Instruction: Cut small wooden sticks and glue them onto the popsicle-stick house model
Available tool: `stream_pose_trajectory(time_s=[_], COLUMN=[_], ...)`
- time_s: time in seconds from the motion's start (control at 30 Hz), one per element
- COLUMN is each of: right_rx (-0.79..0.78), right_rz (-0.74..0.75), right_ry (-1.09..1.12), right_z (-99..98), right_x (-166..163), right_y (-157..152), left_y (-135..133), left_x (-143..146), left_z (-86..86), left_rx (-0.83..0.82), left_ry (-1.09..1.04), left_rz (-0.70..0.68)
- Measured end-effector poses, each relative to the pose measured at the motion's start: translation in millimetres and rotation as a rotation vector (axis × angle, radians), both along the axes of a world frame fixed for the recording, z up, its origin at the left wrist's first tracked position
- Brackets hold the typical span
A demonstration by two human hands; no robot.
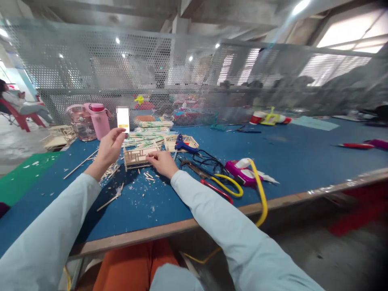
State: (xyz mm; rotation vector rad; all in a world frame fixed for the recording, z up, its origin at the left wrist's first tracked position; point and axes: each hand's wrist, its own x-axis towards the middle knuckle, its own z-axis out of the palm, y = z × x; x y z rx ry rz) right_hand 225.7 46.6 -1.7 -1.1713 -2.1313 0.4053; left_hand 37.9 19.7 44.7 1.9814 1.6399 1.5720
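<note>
My right hand (164, 163) has its thumb and fingers pinched at the right side of a small model made of thin wooden sticks (135, 157), which rests on the blue table. My left hand (109, 150) is raised to the left of the model, its fingers curled together. Those fingertips overlap the lower edge of a phone with a bright screen (123, 117); whether they grip it, only touch it or hold something small, I cannot tell. Loose stick pieces (148, 176) and crumbs lie in front of the model. A blue glue gun (184, 146) lies to its right.
Pliers (194, 167) with red and yellow handles and a purple power strip (242, 173) with a yellow cord lie to the right. Behind are bagged sticks (145, 135), another stick model (192, 141) and a pink bottle (99, 123). A perforated metal screen (136, 64) backs the table.
</note>
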Motion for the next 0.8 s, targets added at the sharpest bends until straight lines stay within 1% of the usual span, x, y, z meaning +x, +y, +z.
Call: stream_pose_trajectory(time_s=[0.07, 0.1, 0.17, 0.3, 0.4, 0.47, 0.57, 0.67, 0.73, 0.8], right_rx=[0.004, 0.007, 0.016, 0.044, 0.059, 0.067, 0.087, 0.088, 0.086, 0.094], right_rz=[-0.022, -0.029, -0.035, -0.034, -0.032, -0.041, -0.056, -0.059, -0.067, -0.086], right_ry=[-0.015, -0.023, -0.039, -0.067, -0.094, -0.100, -0.115, -0.147, -0.176, -0.214], right_z=[-1.4, -1.9, -2.9, -4.6, -7.2, -9.4, -10.8, -8.8, -6.4, -4.6], right_x=[-2.7, -3.2, -3.4, -4.2, -6.2, -7.4, -8.2, -8.4, -8.6, -8.8], right_y=[1.9, 2.6, 3.4, 3.1, 4.1, 5.5, 7.1, 6.3, 4.9, 3.6], left_y=[12.2, 15.4, 17.0, 14.5, 17.8, 21.2, 24.0, 23.3, 21.7, 20.2], left_x=[2.5, 4.4, 8.2, 13.3, 15.7, 17.0, 18.0, 18.8, 20.3, 22.9], left_z=[0.2, -1.2, -5.5, -12.8, -13.6, -13.3, -13.4, -12.1, -8.4, -3.0], left_rx=[-0.164, -0.217, -0.252, -0.264, -0.293, -0.309, -0.316, -0.300, -0.311, -0.328], left_ry=[-0.014, -0.015, 0.005, 0.148, 0.236, 0.321, 0.432, 0.460, 0.498, 0.570], left_rz=[-0.222, -0.298, -0.351, -0.356, -0.403, -0.410, -0.391, -0.368, -0.353, -0.309])
